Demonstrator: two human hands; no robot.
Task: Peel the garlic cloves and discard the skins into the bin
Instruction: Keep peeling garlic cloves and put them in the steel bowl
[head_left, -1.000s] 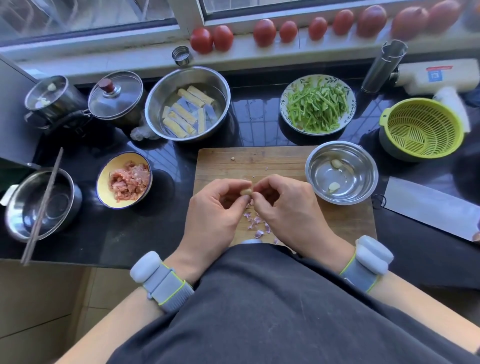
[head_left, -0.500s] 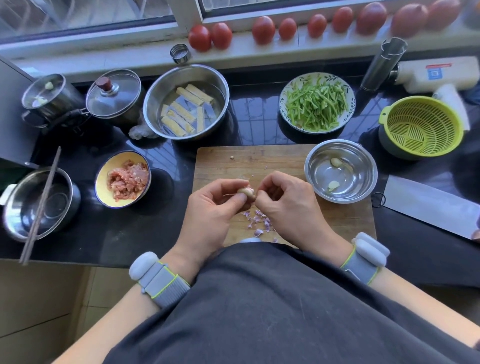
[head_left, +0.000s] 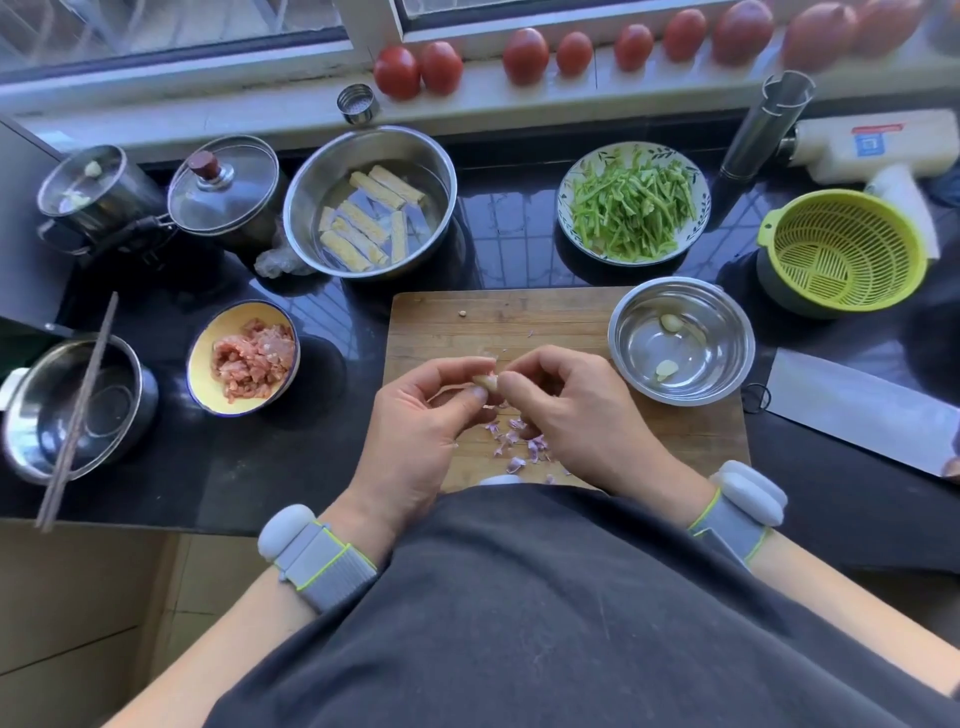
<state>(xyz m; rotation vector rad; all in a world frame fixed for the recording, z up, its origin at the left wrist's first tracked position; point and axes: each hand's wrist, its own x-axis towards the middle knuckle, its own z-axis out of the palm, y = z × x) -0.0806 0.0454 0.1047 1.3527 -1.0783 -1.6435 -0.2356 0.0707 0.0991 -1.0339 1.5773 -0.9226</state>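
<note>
I'm watching my left hand and right hand pinching 1 pale garlic clove above the wooden cutting board; the small steel bowl is holding seemingly 2 peeled cloves.

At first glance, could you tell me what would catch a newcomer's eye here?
Centre stage, the left hand and right hand pinch a pale garlic clove above the wooden chopping board, where purple skin scraps lie. A row of red tomatoes lines the sill, and a bright green plastic colander sits far right.
</note>
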